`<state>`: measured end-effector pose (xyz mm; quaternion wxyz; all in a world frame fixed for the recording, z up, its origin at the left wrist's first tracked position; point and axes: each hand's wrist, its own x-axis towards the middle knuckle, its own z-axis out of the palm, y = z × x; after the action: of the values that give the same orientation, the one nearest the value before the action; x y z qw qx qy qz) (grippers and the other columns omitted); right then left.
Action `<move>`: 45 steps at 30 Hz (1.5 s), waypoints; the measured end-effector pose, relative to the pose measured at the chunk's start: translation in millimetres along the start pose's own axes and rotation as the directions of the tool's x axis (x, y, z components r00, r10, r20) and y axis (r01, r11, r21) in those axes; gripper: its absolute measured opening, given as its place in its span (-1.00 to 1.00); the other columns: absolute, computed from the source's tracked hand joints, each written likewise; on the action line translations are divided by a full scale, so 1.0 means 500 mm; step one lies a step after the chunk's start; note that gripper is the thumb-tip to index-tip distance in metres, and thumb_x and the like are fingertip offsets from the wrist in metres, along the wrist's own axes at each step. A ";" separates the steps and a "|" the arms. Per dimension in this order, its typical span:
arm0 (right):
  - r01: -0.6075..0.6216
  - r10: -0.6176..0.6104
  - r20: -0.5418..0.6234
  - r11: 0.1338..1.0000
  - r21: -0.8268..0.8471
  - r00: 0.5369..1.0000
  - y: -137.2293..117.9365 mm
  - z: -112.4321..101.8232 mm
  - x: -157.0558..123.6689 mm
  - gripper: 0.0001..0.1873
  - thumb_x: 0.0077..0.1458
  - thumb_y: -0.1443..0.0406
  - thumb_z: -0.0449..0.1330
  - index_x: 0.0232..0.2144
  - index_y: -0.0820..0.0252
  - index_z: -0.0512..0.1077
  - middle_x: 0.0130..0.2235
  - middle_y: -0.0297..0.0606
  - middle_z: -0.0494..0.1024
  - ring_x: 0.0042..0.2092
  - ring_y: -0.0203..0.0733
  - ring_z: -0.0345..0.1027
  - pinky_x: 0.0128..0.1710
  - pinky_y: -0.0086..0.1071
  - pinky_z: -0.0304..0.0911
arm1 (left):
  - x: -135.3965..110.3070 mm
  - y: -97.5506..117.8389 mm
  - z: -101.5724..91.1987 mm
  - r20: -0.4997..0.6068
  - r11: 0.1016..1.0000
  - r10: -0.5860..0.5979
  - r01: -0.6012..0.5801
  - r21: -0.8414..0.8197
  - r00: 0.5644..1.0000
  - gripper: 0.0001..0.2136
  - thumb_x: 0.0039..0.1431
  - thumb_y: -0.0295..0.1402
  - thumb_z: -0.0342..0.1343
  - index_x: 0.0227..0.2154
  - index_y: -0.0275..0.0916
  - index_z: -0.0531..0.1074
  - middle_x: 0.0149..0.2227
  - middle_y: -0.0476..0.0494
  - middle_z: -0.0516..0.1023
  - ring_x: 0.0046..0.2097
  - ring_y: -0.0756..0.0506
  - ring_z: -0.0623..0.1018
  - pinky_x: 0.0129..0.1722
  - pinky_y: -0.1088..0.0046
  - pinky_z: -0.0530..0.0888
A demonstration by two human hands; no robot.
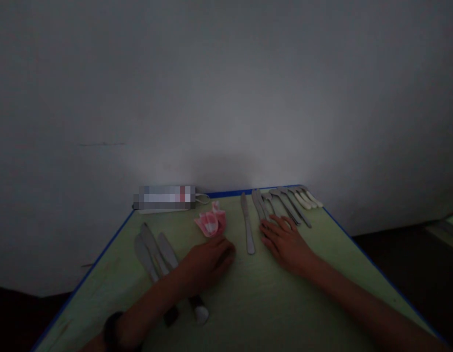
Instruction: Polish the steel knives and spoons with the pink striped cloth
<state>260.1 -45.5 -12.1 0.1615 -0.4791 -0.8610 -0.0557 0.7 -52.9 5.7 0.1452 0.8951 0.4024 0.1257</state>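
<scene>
A crumpled pink-and-white cloth (210,222) pokes up just beyond the curled fingers of my left hand (209,259), which pinch its near end. Under and beside my left forearm lie several large knives (153,249), their handles partly hidden by the arm. My right hand (285,242) rests with fingers apart at the near ends of some table knives (260,203). Between my hands a single table knife (248,222) lies with its handle towards me. Several spoons (281,198) fan out beyond my right fingers.
White-handled cutlery (309,198) lies at the far right corner. At the far left is a blurred-out box-like item (165,199) with a white loop (202,198). The green table (255,303) has a blue edge and meets a pale wall (226,98).
</scene>
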 end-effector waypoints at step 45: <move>-0.060 0.070 -0.092 0.993 0.100 0.993 -0.004 0.005 -0.023 -0.58 0.20 0.30 -0.09 0.08 0.21 0.27 0.15 -0.14 0.31 0.18 -0.07 0.08 0.17 -0.05 -0.10 | 0.053 0.018 0.016 -0.074 0.969 0.048 -0.029 0.245 0.996 -0.52 0.28 -0.23 -0.13 0.21 -0.27 0.02 0.23 -0.26 0.17 0.23 -0.18 0.17 0.19 0.21 0.12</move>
<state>263.5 -55.1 -17.9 0.2272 -0.4953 -0.8379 -0.0310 26.6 -40.0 4.7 0.0159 0.9081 0.4028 0.1136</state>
